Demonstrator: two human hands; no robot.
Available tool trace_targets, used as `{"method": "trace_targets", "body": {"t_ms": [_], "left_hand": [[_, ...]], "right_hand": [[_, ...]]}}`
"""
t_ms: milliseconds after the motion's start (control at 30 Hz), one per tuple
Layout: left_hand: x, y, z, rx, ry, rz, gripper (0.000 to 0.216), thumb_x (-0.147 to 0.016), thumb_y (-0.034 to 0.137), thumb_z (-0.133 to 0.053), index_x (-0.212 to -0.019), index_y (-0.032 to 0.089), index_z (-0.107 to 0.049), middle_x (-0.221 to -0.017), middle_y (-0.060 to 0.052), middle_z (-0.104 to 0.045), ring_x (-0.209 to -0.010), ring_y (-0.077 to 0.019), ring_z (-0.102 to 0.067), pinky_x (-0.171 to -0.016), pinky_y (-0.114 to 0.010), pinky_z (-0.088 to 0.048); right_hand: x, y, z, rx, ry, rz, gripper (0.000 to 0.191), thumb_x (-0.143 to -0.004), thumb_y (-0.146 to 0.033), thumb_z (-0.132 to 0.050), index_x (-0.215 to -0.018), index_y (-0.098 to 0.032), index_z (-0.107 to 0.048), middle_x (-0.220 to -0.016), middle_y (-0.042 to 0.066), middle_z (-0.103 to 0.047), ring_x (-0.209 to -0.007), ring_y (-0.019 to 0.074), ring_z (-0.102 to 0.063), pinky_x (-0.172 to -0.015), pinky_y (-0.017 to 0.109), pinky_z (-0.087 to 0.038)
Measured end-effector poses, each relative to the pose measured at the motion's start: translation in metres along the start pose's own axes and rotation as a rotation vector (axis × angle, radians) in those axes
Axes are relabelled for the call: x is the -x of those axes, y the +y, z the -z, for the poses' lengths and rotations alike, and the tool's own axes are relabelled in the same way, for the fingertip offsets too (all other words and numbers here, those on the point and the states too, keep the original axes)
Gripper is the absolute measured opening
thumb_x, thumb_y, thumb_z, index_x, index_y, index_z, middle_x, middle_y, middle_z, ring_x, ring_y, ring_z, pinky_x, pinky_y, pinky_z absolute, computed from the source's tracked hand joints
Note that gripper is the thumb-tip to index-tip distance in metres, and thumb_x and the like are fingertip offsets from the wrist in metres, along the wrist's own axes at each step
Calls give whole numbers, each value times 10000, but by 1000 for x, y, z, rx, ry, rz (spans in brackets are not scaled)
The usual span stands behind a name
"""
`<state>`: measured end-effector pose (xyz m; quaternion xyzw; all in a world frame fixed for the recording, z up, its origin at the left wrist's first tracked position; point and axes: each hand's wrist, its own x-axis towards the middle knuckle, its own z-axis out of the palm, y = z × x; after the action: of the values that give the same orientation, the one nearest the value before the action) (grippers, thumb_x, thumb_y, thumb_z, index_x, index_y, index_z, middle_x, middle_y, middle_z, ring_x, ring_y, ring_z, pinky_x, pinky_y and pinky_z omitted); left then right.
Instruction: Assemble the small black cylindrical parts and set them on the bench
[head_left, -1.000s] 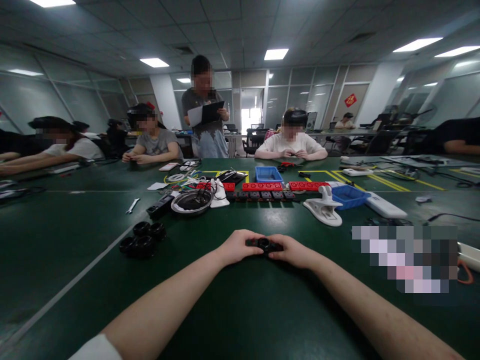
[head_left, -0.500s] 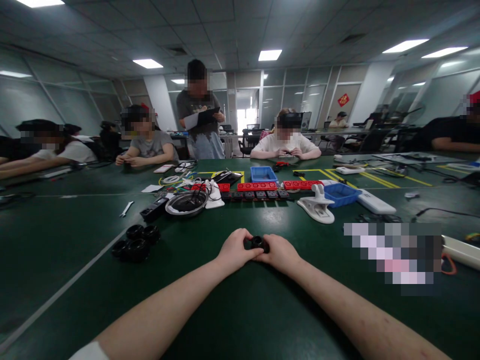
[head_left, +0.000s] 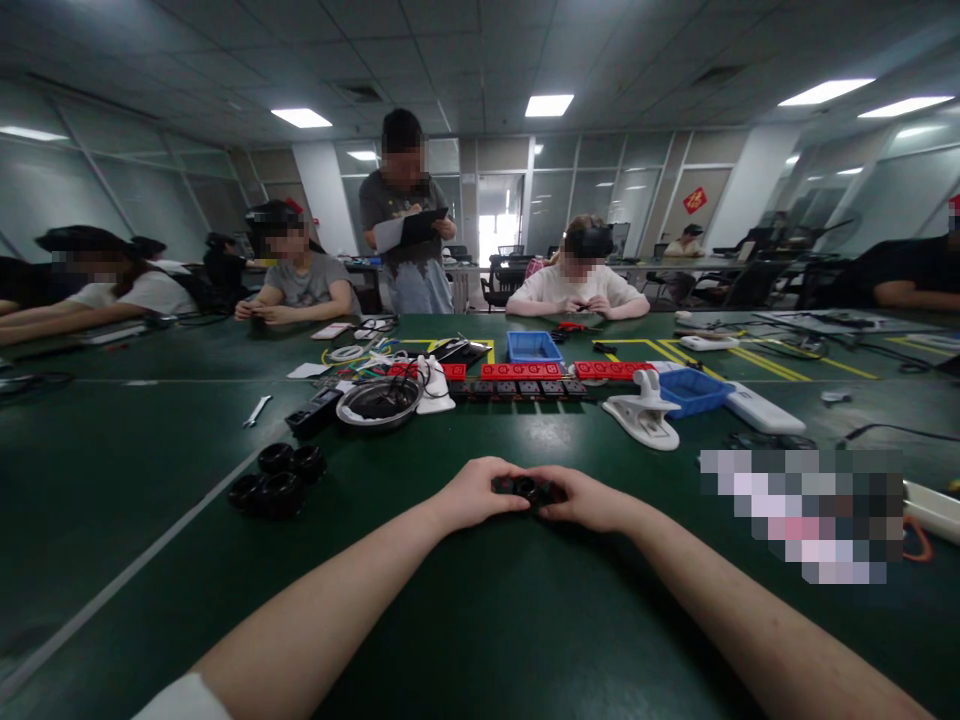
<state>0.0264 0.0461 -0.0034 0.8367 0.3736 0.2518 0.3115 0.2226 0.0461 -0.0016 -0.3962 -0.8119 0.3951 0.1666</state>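
Between my two hands, low over the green table, is a small black round part (head_left: 527,490) with a hole in its top. My left hand (head_left: 480,492) is closed round its left side, the thumb along the near edge. From the right, my right hand (head_left: 581,497) grips the same part with bent fingers, partly hiding it. Left of my hands, several black rings (head_left: 277,492) with a similar round look sit bunched together on the table. What exact kind of part this is, I cannot make out.
Beyond my hands are red socket strips (head_left: 529,371), a metal bowl (head_left: 379,418), a white clip stand (head_left: 645,415), and blue trays (head_left: 534,347). A wrench (head_left: 258,411) lies on the left. Co-workers sit across the table; a person (head_left: 405,220) with a clipboard stands behind.
My right hand has shifted its hold, with its fingers now more bent and spread around the black part. My left hand keeps its grip. The view has turned slightly left.
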Motion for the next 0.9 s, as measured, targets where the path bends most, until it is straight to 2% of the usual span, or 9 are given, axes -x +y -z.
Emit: {"method": "trace_targets", "body": {"t_ms": [100,233,333,400,467,533,667,800,900], "left_hand": [[0,-1,4,27,-26,-1,379,-661,301,-656,-1023,209,-592,-907,-21,-616,-774,-156,-553,-658,-241,-410],[0,0,2,2,4,34,338,-646,309,-662,-963,204,-616,-863,-19,-619,-760,-157,-552,-653,-244,-407],[2,4,-4,-20,67,89,319,-624,329,-667,-907,190,-618,-836,-22,-606,-756,-165,-548,-649,-252,-411],[3,8,-8,-50,151,152,305,-604,340,-671,-855,177,-608,-817,-24,-593,-739,-169,-543,-635,-258,-415],[4,11,-11,-81,228,212,293,-598,349,-666,-817,170,-590,-805,-25,-581,-717,-169,-539,-616,-260,-419],[5,13,-12,-101,255,245,284,-604,356,-656,-804,169,-580,-799,-26,-573,-703,-168,-535,-600,-257,-420],[3,8,-6,-78,170,181,292,-620,349,-649,-843,171,-588,-796,-19,-567,-694,-156,-522,-601,-246,-413],[0,1,1,14,17,80,325,-652,307,-639,-946,176,-594,-812,-13,-583,-684,-136,-514,-602,-230,-400],[0,1,4,42,-34,45,347,-666,280,-634,-998,188,-592,-848,-15,-593,-699,-132,-522,-616,-226,-398]], "right_hand": [[-1,2,1,-34,-45,26,301,-656,-160,-577,-957,-161,-568,-910,17,-583,-845,173,-524,-756,280,-392],[-3,9,-2,-4,-8,-30,179,-652,-213,-601,-819,-154,-577,-738,-14,-571,-682,132,-520,-615,231,-394],[-6,10,-11,88,88,-105,203,-615,-267,-648,-751,-155,-548,-658,-28,-546,-610,115,-498,-528,201,-353],[-7,7,-19,224,188,-159,253,-595,-349,-664,-704,-161,-535,-652,-19,-548,-599,120,-493,-500,201,-322],[-8,2,-26,388,280,-192,315,-600,-455,-639,-678,-168,-537,-672,3,-558,-606,135,-496,-494,212,-301],[-8,-1,-30,489,313,-194,366,-621,-533,-591,-673,-173,-546,-697,23,-566,-623,150,-504,-501,223,-294],[-3,-3,-25,454,271,-166,377,-613,-528,-604,-732,-174,-554,-723,28,-570,-641,157,-510,-511,225,-312],[1,0,-16,293,219,-37,464,-598,-402,-666,-985,-187,-527,-855,30,-574,-741,169,-522,-610,245,-375],[1,1,-12,216,142,52,466,-605,-289,-674,-1037,-192,-532,-907,33,-563,-809,180,-517,-686,267,-386]]}}
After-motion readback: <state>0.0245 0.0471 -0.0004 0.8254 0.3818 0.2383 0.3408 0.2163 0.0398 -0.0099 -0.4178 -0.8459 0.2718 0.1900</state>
